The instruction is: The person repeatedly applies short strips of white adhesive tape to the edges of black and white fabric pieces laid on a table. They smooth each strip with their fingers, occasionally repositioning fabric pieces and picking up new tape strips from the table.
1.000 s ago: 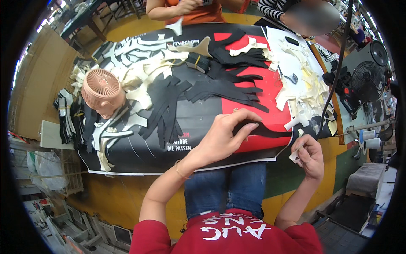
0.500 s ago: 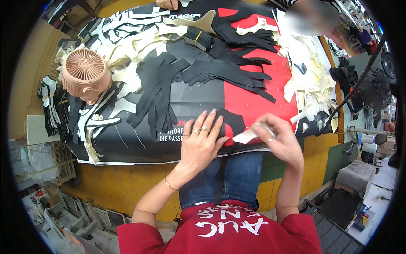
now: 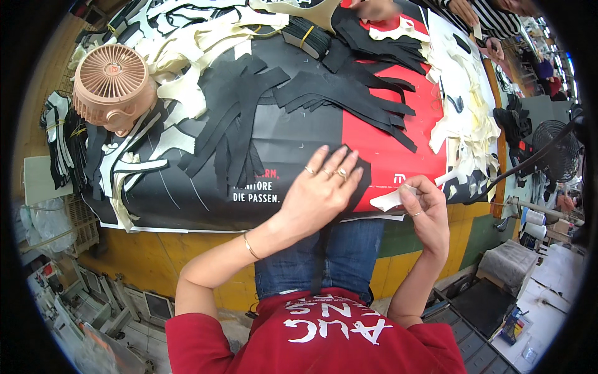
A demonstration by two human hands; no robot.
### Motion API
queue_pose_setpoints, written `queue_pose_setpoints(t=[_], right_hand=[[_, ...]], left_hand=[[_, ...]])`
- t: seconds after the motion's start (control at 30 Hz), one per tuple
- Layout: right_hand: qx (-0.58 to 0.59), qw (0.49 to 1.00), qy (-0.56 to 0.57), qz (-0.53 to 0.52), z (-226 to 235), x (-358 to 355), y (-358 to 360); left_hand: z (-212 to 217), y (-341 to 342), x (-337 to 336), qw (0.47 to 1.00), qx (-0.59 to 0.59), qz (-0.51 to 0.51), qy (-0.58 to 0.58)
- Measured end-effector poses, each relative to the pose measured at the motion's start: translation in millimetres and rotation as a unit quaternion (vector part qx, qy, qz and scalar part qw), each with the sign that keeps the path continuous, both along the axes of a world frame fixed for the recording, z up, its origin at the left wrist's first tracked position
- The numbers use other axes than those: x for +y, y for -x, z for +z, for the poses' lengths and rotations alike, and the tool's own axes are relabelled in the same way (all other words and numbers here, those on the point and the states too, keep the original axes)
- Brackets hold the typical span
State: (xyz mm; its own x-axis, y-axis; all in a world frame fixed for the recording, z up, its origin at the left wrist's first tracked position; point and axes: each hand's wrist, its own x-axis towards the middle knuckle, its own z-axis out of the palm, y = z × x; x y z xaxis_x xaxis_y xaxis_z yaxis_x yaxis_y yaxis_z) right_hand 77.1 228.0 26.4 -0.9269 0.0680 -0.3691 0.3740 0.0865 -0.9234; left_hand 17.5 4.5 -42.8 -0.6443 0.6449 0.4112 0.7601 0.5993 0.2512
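Palm down, my left hand lies flat with its fingers stretched over a small black fabric piece at the table's near edge. Part of that piece is hidden beneath the hand. Just to the right, my right hand pinches a small white fabric piece between thumb and fingers, over the red part of the table cover. Beyond my hands lie overlapping black fabric strips, with more black strips fanned out to the left.
A pink fan stands at the left beside cream fabric pieces. A banded black bundle lies far back. Cream scraps cover the right side. Other people's hands show at the far edge. A black cable crosses at right.
My left hand has slid right onto the black piece. My right hand still pinches the white piece, now slightly farther right. Other people's hands have come into view at the far side.
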Motion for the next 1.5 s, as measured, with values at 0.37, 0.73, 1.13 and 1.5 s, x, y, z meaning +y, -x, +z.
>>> queue_pose_setpoints(t=[0.37, 0.73, 1.13, 1.5], right_hand=[[0.033, 0.996, -0.068, 0.052, 11.5, -12.0, 17.7], [0.173, 0.924, -0.191, 0.281, -2.0, -57.1, 101.4], [0.129, 0.931, -0.206, 0.271, -16.3, -77.4, 105.2], [0.114, 0.940, -0.127, 0.295, -6.2, -81.8, 105.2]], left_hand=[[10.3, -16.1, -8.9, 0.975, -0.116, 0.186, 0.037], [11.1, -41.1, -45.9, 0.965, -0.085, 0.245, -0.046], [-2.2, -41.6, -50.2, 0.972, -0.084, 0.221, 0.001], [-2.7, -40.9, -49.1, 0.971, -0.078, 0.227, 0.013]])
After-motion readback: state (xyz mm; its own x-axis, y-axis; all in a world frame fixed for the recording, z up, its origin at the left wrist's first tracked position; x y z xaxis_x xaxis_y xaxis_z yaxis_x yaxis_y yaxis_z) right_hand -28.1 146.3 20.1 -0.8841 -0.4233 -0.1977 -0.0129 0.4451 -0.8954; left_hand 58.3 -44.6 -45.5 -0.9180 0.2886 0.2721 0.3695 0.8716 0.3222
